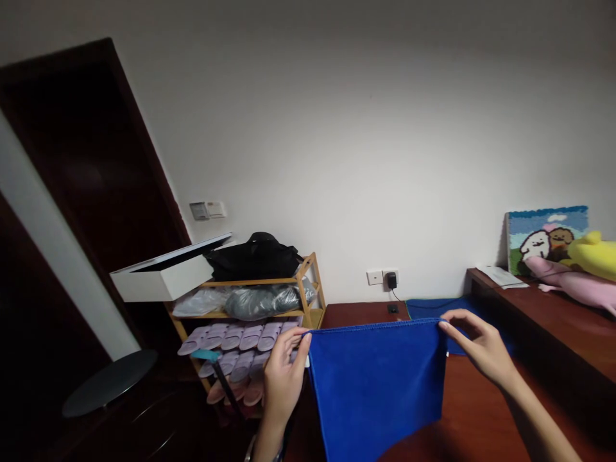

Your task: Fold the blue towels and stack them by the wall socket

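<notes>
A blue cloth (380,385) with a stitched edge hangs between my two hands, its top edge stretched nearly straight. My left hand (286,366) pinches the upper left corner between thumb and fingers. At the upper right corner, my right hand (476,343) grips the cloth the same way. The lower part of the cloth runs out of the bottom of the view. Behind it lies a second blue cloth (481,314), flat on the reddish-brown wooden surface (471,391) and partly hidden.
A wooden shoe rack (308,282) carries several purple slippers (226,337), a black bag (255,256) and a white box (158,279). A round dark stool (110,382) stands at left. Plush toys (577,285) and a dog picture (548,237) occupy the raised ledge at right. A plugged-in adapter (391,280) is on the wall.
</notes>
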A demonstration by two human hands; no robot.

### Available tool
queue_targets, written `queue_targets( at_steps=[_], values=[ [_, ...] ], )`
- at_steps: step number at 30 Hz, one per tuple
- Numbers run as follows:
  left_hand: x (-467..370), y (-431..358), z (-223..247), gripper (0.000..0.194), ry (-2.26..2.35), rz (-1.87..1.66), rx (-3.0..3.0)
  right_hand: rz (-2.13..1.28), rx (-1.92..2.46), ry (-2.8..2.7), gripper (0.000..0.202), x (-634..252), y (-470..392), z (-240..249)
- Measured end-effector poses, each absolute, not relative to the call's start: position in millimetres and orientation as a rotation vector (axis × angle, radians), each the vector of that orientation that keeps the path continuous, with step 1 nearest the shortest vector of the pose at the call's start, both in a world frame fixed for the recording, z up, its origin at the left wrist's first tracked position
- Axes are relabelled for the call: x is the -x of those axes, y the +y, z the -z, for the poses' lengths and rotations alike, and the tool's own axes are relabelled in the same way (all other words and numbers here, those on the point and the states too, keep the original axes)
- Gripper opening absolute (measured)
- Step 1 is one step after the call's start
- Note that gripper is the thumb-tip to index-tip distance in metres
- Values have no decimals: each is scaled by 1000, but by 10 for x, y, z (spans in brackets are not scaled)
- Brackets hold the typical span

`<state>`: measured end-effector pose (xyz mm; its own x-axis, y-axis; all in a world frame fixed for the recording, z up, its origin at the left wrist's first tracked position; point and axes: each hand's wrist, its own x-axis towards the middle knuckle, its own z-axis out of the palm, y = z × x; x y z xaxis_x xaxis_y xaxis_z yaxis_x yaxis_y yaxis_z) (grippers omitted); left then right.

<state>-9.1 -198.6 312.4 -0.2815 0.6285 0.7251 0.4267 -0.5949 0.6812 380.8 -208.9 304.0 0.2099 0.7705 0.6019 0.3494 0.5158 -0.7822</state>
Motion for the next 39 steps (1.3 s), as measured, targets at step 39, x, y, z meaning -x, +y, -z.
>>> queue_targets(
  at_steps=[39],
  values=[
    [-244, -498, -351, 44, 1429, -528, -2611, -258, 1927, -1801, 50, -2304, -1728, 256]
  ],
)
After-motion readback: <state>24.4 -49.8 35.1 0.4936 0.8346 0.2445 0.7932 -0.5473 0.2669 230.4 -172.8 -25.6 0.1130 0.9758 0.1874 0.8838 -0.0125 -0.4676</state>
